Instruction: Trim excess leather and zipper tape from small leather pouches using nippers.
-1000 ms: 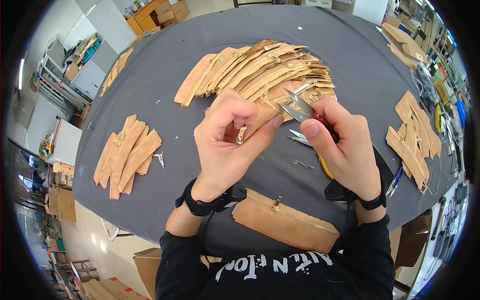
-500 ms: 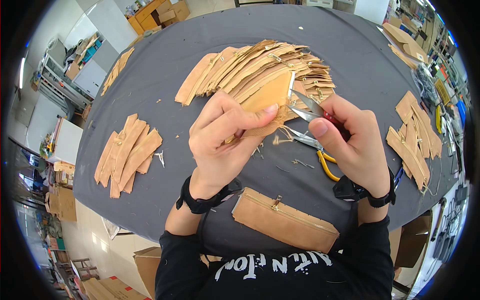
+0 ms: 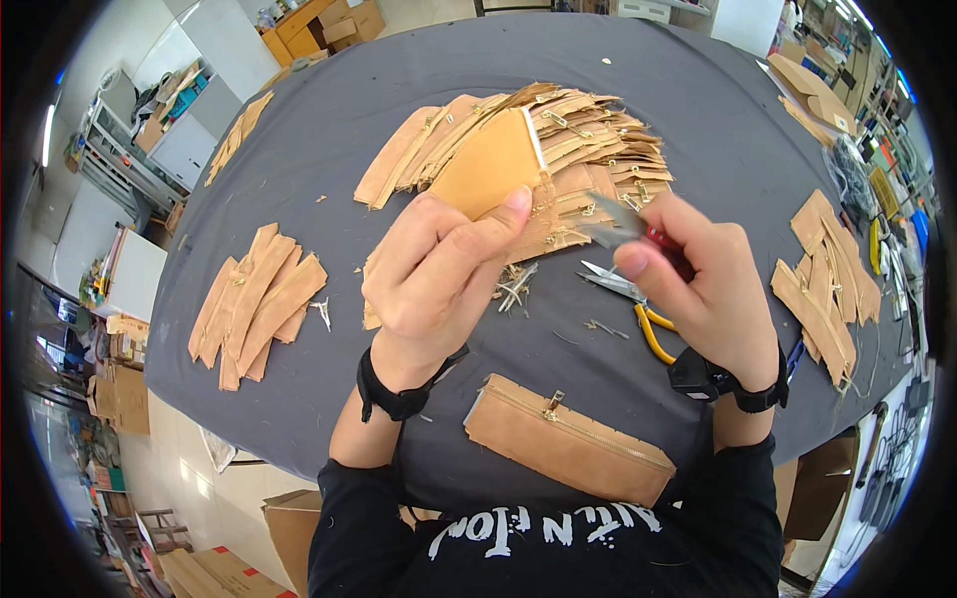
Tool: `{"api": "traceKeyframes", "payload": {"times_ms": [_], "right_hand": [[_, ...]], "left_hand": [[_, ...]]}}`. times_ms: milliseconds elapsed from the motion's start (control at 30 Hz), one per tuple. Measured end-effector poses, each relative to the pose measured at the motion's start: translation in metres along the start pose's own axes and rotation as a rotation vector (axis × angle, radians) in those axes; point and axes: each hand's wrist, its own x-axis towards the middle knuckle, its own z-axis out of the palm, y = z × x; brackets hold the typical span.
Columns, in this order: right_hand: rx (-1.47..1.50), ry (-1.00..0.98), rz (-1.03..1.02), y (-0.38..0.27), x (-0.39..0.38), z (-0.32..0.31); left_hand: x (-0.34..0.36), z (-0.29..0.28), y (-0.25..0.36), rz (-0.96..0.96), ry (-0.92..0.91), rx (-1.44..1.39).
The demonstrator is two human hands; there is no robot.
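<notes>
Black wristbands (image 3: 399,402) go with a white-lettered black shirt (image 3: 578,576).

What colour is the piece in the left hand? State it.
The piece is golden tan; the head view shows it best.

Blades of red-handled snips (image 3: 620,231) blur; right hand (image 3: 703,274) hides most of their grip and part of yellow-handled scissors (image 3: 626,287). Left hand (image 3: 439,264) hides lower part of tan piece (image 3: 488,164), which covers some of strip pile (image 3: 588,132). Scraps (image 3: 516,286) too small to identify. Lower edge cuts off black shirt (image 3: 558,563).
</notes>
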Motion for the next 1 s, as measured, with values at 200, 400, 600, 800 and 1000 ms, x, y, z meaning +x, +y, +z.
{"api": "traceKeyframes", "payload": {"times_ms": [200, 400, 600, 800, 1000], "right_hand": [[0.071, -0.121, -0.056, 0.000, 0.001, -0.001], [0.050, -0.023, -0.188, 0.004, 0.002, 0.012], [-0.053, 0.050, -0.328, 0.009, 0.002, 0.015], [-0.082, 0.116, -0.283, 0.007, 0.002, 0.009], [-0.207, 0.133, -0.320, 0.001, -0.002, 0.010]], "left_hand": [[0.001, -0.002, 0.003, -0.017, 0.026, -0.002], [0.000, 0.001, 0.007, -0.083, 0.023, -0.107], [-0.001, 0.005, 0.009, -0.105, 0.029, -0.168], [0.000, 0.002, 0.008, -0.086, 0.033, -0.070], [0.001, -0.004, 0.006, 0.084, 0.009, 0.123]]}}
